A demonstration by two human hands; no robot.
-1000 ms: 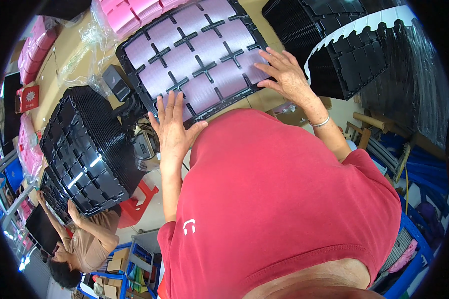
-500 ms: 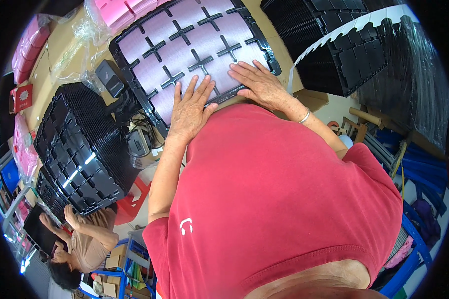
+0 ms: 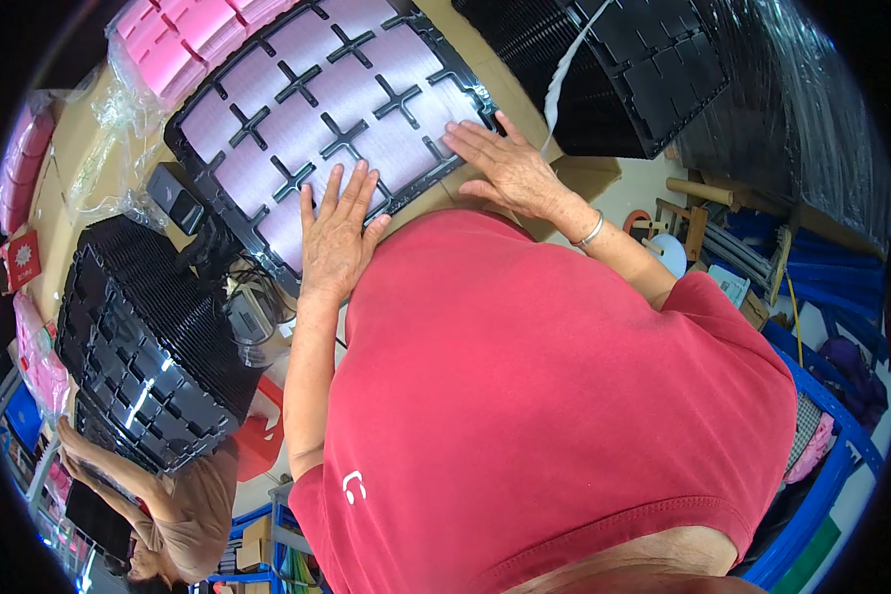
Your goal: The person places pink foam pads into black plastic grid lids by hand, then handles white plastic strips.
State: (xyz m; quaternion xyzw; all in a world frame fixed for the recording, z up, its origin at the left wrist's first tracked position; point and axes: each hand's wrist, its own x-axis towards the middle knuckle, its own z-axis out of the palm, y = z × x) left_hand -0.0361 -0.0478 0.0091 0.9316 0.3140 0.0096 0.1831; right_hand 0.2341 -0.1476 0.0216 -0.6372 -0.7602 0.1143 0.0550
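A large black plastic tray with cross-shaped dividers lies at the top middle. Smooth, shiny lilac pieces fill its compartments. My left hand rests flat near the tray's near-left side, its spread fingers over the lilac pieces beside a divider. My right hand lies with outstretched fingers across the near-right corner and rim. Neither hand holds anything.
Black tray stacks stand at left and upper right. Pink pieces and clear plastic wrap lie on the cardboard-coloured table. A small black device sits beside the tray. A co-worker is at lower left.
The whole view has shifted, with the tray appearing further left. My right hand has slid towards the tray's right edge; my left stays near the same divider. The co-worker's arms have moved.
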